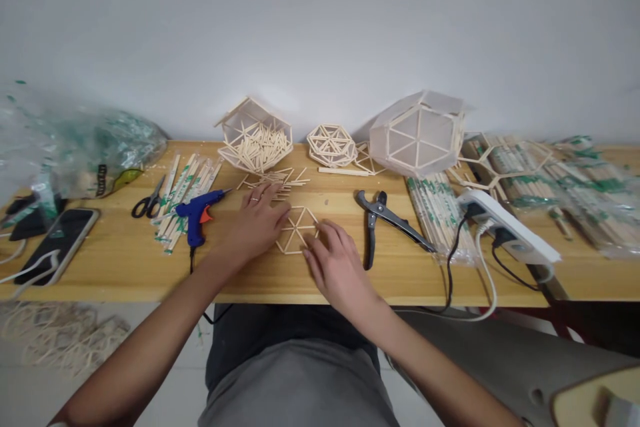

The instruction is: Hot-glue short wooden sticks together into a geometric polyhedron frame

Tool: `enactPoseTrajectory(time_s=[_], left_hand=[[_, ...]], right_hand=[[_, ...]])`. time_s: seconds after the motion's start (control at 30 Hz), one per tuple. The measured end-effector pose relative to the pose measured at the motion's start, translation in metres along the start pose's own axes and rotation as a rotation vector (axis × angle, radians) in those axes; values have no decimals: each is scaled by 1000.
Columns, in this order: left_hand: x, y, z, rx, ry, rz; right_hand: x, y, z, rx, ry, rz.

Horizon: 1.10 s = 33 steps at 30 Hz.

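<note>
A flat hexagonal stick frame with spokes (296,229) lies on the wooden table (250,287) in front of me. My left hand (263,220) rests at its left edge, fingers apart and reaching over the near side of a loose pile of short sticks (285,181). At the right edge of the frame is my right hand (335,257), its fingertips on the sticks there. Left of my left hand a blue glue gun (200,212) lies with its nozzle pointing right. A black cutter (387,217) sits to the right of my right hand.
Behind stand a stick-filled bowl (260,140), a small stick frame (331,145) and a large covered frame (420,133). Scissors (149,201), a phone (60,247) and wrapped chopsticks (185,197) lie left. Right are a power strip (510,230) with cables and more chopstick packs (440,213).
</note>
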<state>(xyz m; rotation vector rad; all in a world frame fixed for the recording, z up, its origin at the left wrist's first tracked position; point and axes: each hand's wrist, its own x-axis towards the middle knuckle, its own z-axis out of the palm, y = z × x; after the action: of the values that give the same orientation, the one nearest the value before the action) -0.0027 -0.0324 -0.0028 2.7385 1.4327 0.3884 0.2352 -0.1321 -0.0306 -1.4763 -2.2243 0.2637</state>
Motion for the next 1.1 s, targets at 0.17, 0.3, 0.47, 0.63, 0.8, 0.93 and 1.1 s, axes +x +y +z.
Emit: enactPoseTrajectory(time_s=[0.17,0.3,0.47,0.63,0.8,0.93,1.1], left_hand=[[-25,16,4,-58,8,-44],[-48,52,9,-214,-30,28],[-56,72,16,-239,-41,4],[-40,61,24,-163,20,-88],[-27,40,28,-63,118,-213],[-42,35,31,-41,126,-238],[-70,52,31,-127,75,-127]], right_hand=[[8,7,4,-34,65,77],[5,15,6,-6,59,108],[-9,41,-5,-132,205,192],[-23,79,-12,-251,248,297],[-26,106,-16,-174,157,175],[-20,122,-28,-74,67,65],[-3,137,-36,7,37,-40]])
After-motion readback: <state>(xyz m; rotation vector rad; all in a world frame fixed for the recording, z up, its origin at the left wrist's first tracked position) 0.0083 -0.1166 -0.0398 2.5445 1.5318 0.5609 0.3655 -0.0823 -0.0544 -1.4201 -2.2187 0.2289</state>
